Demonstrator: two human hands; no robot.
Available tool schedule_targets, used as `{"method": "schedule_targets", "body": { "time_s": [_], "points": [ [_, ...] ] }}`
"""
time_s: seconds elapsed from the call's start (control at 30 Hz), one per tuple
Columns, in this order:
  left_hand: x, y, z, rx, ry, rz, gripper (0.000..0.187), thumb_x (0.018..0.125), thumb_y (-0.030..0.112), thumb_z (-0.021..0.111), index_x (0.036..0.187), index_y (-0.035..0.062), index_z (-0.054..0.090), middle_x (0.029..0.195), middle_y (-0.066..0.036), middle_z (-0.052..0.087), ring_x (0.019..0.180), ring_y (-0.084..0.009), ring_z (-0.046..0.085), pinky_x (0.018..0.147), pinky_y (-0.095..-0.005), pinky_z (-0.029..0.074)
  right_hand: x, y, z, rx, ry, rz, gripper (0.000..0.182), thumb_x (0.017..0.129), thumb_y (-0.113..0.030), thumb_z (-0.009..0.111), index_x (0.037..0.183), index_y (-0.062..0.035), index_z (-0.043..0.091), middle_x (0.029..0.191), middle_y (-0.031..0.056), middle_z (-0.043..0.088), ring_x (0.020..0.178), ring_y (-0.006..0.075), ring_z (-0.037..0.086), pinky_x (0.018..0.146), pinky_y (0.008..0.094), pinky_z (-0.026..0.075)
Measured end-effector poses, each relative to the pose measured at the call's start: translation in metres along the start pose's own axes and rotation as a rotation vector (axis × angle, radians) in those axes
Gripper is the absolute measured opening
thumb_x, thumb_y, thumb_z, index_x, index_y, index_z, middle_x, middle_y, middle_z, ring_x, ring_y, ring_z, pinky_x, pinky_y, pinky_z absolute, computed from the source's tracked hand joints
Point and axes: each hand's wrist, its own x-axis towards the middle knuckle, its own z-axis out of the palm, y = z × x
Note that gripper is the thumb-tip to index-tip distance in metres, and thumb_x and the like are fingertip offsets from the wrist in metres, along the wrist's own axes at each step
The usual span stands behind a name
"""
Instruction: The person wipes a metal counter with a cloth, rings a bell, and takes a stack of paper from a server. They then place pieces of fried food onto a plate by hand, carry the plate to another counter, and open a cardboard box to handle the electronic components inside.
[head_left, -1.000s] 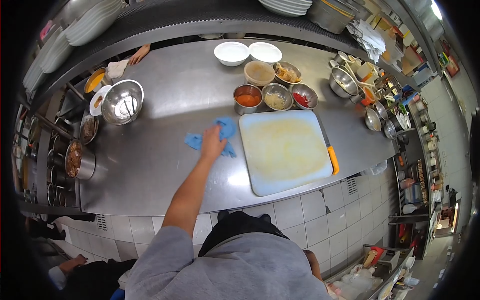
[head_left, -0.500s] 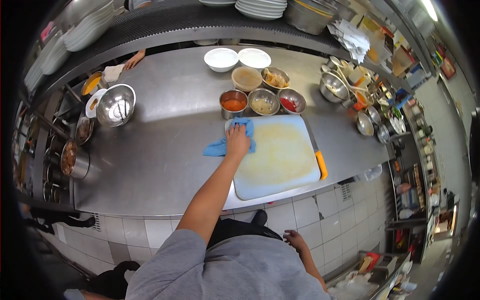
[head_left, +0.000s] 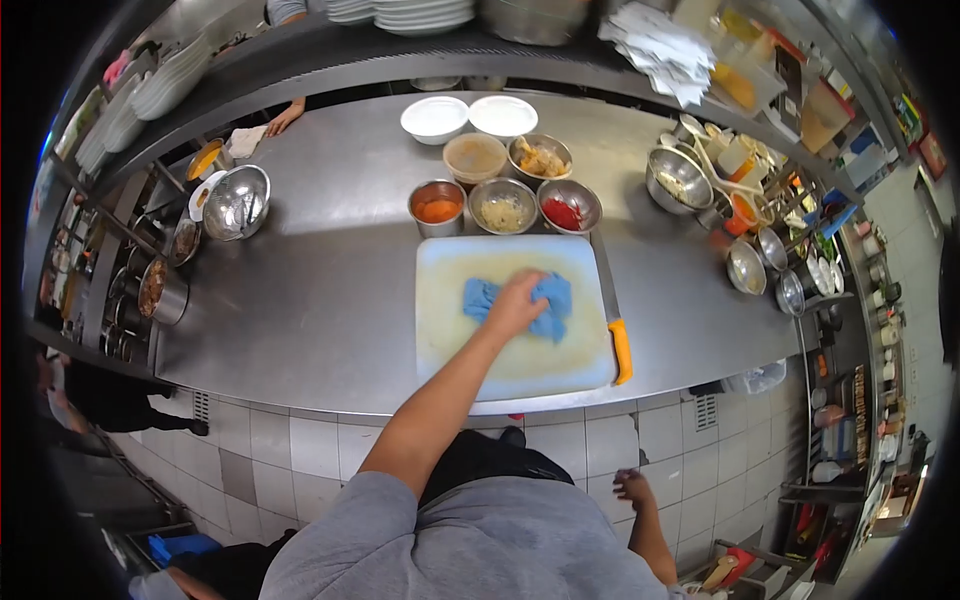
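Observation:
My left hand [head_left: 517, 303] presses a crumpled blue cloth [head_left: 555, 308] flat against the middle of a white cutting board [head_left: 450, 350]. The board's surface has yellowish stains. Down at my right side, beyond the counter edge, my right hand [head_left: 632, 488] hangs over the floor with loosely bent, parted fingers and no visible object. Along the board's right edge lies a knife with an orange handle [head_left: 621, 352]. Just behind the board stand a pot of orange sauce [head_left: 437, 210], a bowl of pale chopped food [head_left: 502, 210] and a bowl of red pieces [head_left: 568, 212].
Farther back are two white bowls [head_left: 434, 118], a lidded tub [head_left: 475, 157] and a bowl of yellowish pieces [head_left: 541, 158]. A metal bowl [head_left: 237, 203] sits at left; several bowls and utensils crowd the right. Another person's hand [head_left: 286, 117] rests at the back left.
My left hand has moved the blue cloth rightward, from the board's left edge to its middle. My right hand has swung outward from my side. The head view has shifted slightly.

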Motion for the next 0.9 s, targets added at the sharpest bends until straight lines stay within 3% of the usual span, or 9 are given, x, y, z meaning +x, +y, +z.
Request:
{"method": "schedule_targets", "body": {
  "time_s": [0.1,0.27,0.33,0.47,0.53,0.63,0.77,0.83,0.9],
  "points": [
    [0.022,-0.005,-0.011,0.368,0.256,0.013,0.047,0.074,0.010,0.068,0.119,0.0026,0.059,0.122,-0.019,0.060,0.112,-0.0373,0.055,0.098,-0.0448,0.044,0.009,-0.031,-0.023,-0.019,0.035,-0.080,0.032,0.092,-0.023,0.062,0.120,-0.0086,0.057,0.093,0.0067,0.068,0.071,0.0177,0.066,0.057,0.0317,0.052],
    [0.031,-0.007,0.005,0.767,0.156,-0.419,0.051,0.074,0.010,0.067,0.125,0.0030,0.059,0.131,-0.017,0.057,0.114,-0.0389,0.052,0.095,-0.0465,0.046,0.018,-0.052,-0.029,0.050,0.020,-0.099,0.035,0.090,-0.023,0.065,0.121,-0.0081,0.058,0.092,0.0060,0.068,0.068,0.0158,0.065,0.056,0.0301,0.050],
    [0.033,-0.014,0.019,0.709,0.137,-0.377,0.041,0.076,0.012,0.065,0.116,0.0030,0.063,0.122,-0.017,0.060,0.111,-0.0360,0.054,0.092,-0.0472,0.046,0.018,-0.042,-0.019,0.046,-0.006,-0.090,0.034,0.090,-0.025,0.064,0.120,-0.0090,0.059,0.093,0.0057,0.068,0.069,0.0156,0.065,0.057,0.0300,0.051],
    [0.016,0.007,0.066,0.278,-0.215,-0.079,0.041,0.076,0.015,0.064,0.116,0.0018,0.065,0.112,-0.023,0.065,0.105,-0.0374,0.062,0.096,-0.0421,0.048,0.038,-0.003,0.009,-0.142,-0.163,-0.032,0.029,0.092,-0.025,0.063,0.117,-0.0112,0.060,0.093,0.0052,0.070,0.069,0.0151,0.066,0.053,0.0286,0.050],
    [0.001,0.064,0.062,0.110,-0.695,-0.307,0.044,0.078,0.017,0.064,0.119,0.0030,0.064,0.111,-0.021,0.067,0.104,-0.0349,0.064,0.095,-0.0397,0.049,0.031,-0.002,0.016,-0.160,-0.239,0.019,0.026,0.091,-0.023,0.063,0.114,-0.0104,0.061,0.090,0.0054,0.070,0.068,0.0155,0.066,0.052,0.0285,0.050],
    [-0.010,0.078,0.051,-0.071,-0.862,-0.236,0.042,0.078,0.019,0.065,0.117,0.0027,0.063,0.101,-0.016,0.070,0.091,-0.0264,0.067,0.086,-0.0356,0.052,0.043,0.001,0.011,-0.150,-0.252,0.028,0.027,0.089,-0.019,0.065,0.113,-0.0095,0.062,0.089,0.0057,0.070,0.065,0.0163,0.066,0.051,0.0295,0.050],
    [0.034,0.082,0.005,-0.098,-0.458,-0.337,0.042,0.078,0.018,0.065,0.117,0.0018,0.063,0.110,-0.018,0.068,0.102,-0.0318,0.064,0.091,-0.0386,0.050,0.058,0.005,-0.015,-0.090,-0.157,0.020,0.030,0.084,-0.019,0.068,0.113,-0.0113,0.062,0.090,0.0049,0.069,0.069,0.0163,0.066,0.052,0.0298,0.049],
    [0.051,0.038,0.007,0.292,-0.067,0.023,0.042,0.077,0.016,0.067,0.117,0.0029,0.062,0.114,-0.017,0.065,0.106,-0.0324,0.061,0.089,-0.0414,0.051,0.059,-0.010,-0.023,-0.076,-0.093,-0.006,0.032,0.088,-0.025,0.069,0.115,-0.0086,0.062,0.088,0.0055,0.068,0.065,0.0147,0.063,0.048,0.0270,0.045],
    [0.041,0.016,0.019,0.485,-0.097,-0.118,0.043,0.077,0.015,0.067,0.117,0.0038,0.062,0.114,-0.017,0.063,0.108,-0.0328,0.060,0.089,-0.0437,0.051,0.051,-0.033,-0.025,-0.060,-0.034,-0.035,0.036,0.087,-0.026,0.070,0.117,-0.0076,0.061,0.089,0.0063,0.068,0.064,0.0146,0.062,0.049,0.0280,0.045]
  ]
}}
